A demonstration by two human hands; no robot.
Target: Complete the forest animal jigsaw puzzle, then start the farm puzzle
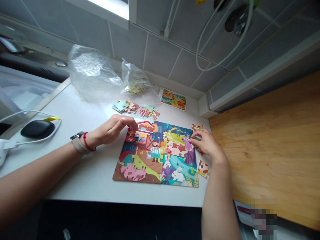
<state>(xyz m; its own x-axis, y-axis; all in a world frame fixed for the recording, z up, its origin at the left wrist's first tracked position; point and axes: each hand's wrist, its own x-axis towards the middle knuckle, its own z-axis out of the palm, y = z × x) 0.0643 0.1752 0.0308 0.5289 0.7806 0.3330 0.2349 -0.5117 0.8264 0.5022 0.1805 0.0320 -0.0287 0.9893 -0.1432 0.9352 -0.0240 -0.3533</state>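
A colourful farm-scene jigsaw puzzle (155, 170) lies on the white counter, with a cow, a farmer, rabbits and a pig. My left hand (115, 128) rests by its upper left corner, bent fingertips over the red barn, nothing visible in the fingers. At the right edge, my right hand (206, 143) pinches a purple puzzle piece (188, 142) between thumb and finger, beside the cow. Loose puzzle pieces (203, 168) lie close to my right wrist, others partly under that hand. More loose pieces (135, 108) are spread behind the puzzle.
Two clear plastic bags (92, 73) stand at the back; the smaller bag (136, 83) holds yellowish contents. A picture card (173, 99) lies near the wall. A black case (38, 129) and white cable are at left. A wooden board (270, 143) borders the right side.
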